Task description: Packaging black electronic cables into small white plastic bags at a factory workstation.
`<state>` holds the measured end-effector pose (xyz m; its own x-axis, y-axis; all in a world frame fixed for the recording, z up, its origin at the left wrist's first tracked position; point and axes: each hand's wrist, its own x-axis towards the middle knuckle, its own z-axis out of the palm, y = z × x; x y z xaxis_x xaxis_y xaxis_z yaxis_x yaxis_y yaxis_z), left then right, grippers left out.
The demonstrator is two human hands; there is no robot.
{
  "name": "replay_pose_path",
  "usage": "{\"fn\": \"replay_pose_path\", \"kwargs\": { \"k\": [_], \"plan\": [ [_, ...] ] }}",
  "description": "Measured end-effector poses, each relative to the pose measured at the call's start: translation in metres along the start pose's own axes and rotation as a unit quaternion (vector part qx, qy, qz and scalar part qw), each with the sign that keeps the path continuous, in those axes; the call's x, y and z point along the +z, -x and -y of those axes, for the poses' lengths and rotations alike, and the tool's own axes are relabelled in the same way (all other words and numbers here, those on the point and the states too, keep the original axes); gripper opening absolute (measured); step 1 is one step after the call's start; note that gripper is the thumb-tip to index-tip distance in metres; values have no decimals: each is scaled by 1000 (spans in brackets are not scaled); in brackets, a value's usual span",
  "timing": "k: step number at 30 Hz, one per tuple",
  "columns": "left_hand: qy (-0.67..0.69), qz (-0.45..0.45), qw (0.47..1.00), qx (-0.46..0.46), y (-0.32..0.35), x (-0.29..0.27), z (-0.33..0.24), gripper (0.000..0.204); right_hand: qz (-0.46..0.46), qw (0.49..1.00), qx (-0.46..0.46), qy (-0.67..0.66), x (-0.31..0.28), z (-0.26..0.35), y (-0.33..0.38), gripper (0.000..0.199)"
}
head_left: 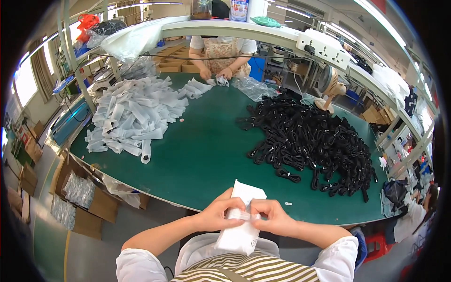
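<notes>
Both my hands meet over a long white packet (pixel 243 238) at the table's near edge, its lower end close to my striped apron. My left hand (pixel 221 212) is closed around its left side, thumb pressing at the middle. From the other side my right hand (pixel 273 217) grips it too, thumb and fingers pinched. A translucent strip or fold (pixel 242 215) crosses the packet between my thumbs; whether it is separate from the packet I cannot tell. Dark printing shows at the lower end. What the packet contains is hidden.
On the green table (pixel 206 150) lie heaped whitish translucent sleeves (pixel 136 113) at left and bundled black cables (pixel 310 141) at right. A small fan (pixel 329 84) stands behind the cables. Across the table a co-worker's hands (pixel 217 75) handle a sleeve. Open cartons (pixel 89 218) sit lower left.
</notes>
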<state>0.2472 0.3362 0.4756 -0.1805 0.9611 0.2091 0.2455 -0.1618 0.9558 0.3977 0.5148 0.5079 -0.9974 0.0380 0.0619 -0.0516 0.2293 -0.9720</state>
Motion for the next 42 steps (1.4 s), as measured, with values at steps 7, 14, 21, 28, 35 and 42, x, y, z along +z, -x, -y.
{"fn": "replay_pose_path", "kwargs": {
  "k": [7,14,21,28,35,42],
  "plan": [
    [144,-57,988,0,-1,-19,26,22,-87,973,-53,-209,-31,-14,4,22],
    [86,-107,990,-34,-37,-64,91,27,-237,958,-144,75,-35,-107,-39,7],
    [-490,-219,843,26,-55,-28,60,28,-252,968,0,1,-34,-151,-74,7],
    [-404,-153,901,-28,-73,-6,94,24,-252,960,-100,71,-33,-121,-76,8],
    [-208,-150,959,-123,-75,-10,86,26,-301,947,64,-91,-17,-131,-63,13],
    [-31,-191,967,-168,-77,-9,90,16,-276,959,-17,62,-8,-152,-65,16]
  ]
}}
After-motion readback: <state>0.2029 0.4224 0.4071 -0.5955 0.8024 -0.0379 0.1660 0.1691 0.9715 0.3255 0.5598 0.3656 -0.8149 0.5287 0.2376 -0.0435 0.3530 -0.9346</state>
